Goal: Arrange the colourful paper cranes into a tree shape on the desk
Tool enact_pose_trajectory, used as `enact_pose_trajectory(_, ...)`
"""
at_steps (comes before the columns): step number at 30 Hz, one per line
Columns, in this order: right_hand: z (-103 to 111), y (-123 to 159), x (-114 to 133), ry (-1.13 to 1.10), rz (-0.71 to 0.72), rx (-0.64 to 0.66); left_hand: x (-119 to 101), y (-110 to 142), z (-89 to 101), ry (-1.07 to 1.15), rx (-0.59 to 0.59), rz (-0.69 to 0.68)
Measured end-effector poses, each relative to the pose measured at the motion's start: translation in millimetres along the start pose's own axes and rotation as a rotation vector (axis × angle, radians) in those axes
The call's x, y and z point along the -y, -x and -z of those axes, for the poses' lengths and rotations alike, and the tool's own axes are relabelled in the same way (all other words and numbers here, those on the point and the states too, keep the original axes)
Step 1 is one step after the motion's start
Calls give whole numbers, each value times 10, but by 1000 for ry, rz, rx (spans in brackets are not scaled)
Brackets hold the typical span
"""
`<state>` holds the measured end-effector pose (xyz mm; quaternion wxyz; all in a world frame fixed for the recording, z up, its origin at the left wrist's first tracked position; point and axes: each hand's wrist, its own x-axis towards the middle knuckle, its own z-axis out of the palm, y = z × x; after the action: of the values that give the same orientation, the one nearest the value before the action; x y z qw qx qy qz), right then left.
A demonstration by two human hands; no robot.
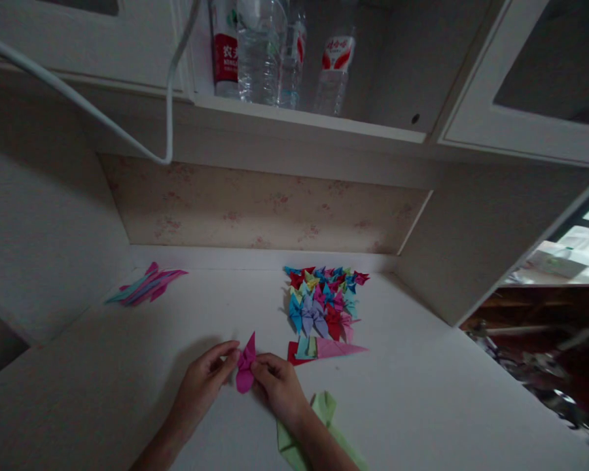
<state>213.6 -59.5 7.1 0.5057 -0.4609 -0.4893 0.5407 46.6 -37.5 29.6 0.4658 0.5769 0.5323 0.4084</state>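
Observation:
Between my two hands, just above the white desk, is a magenta piece of folded origami paper (246,366), with a pointed tip upward and a rounded lower end. My left hand (210,369) pinches its left edge between thumb and fingers. On the other side, my right hand (277,381) grips its right edge, fingers curled. Under my right forearm lies a light green folded paper or cloth (326,409), partly hidden. Close beyond my right hand are flat folded paper pieces (336,348) in pink, pale green and red.
Rows of small colourful folded paper figures (321,301) stand at the back right of the desk (392,399). More folded strips (152,284) lie at the back left. Overhead, a shelf (373,124) holds plastic bottles (334,72), and a white cable-like arm (103,121) hangs at upper left.

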Motion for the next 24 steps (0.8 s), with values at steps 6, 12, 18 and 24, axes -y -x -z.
enact_pose_trajectory(6,26,-6,-9,27,3,20,-41,-14,29,-163,-7,-181)
enact_pose_trajectory(12,27,-47,7,-50,-64,8,-344,-102,80,-278,-83,-363)
enact_pose_trajectory(18,18,-103,-99,-26,-53,13,-1029,-282,-459,-273,86,-444)
enact_pose_trajectory(24,38,-92,-32,0,2,23,-1496,-523,-1481,-394,381,-585)
